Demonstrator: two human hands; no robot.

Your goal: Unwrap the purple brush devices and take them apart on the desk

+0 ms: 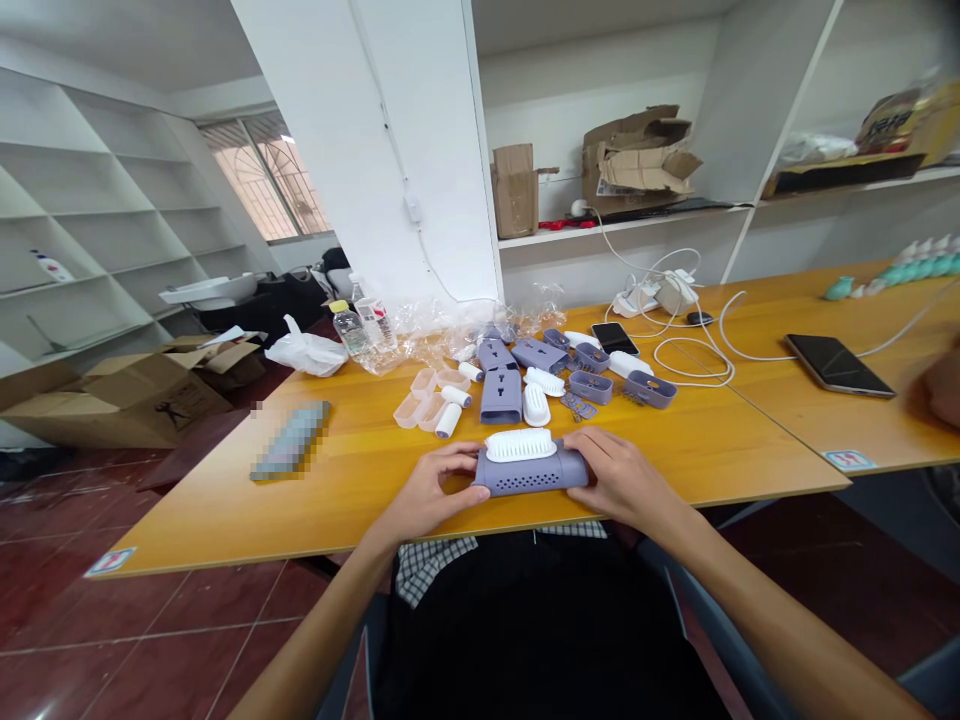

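A grey-purple plastic case (525,480) with a row of small holes lies lengthwise near the table's front edge. On top of it rests a white scrub brush (520,445), bristles along its side. My left hand (431,490) is closed on the case's left end, thumb in front and fingers behind. Around the right end, my right hand (619,475) grips with its thumb low and its fingers over the top. Just beyond stand another purple case (501,396) and a white brush (535,406). Pink clear trays (409,408) and white rollers (448,420) lie to the left of these.
Purple oval holders (650,389) lie at the back right, near a phone (615,338) and white cables (694,375). A tablet (838,364) is farther right. Bottles (349,328), a white plastic bag (307,352) and clear wrapping (427,330) sit at the back left. A blurred grey object (291,440) lies left.
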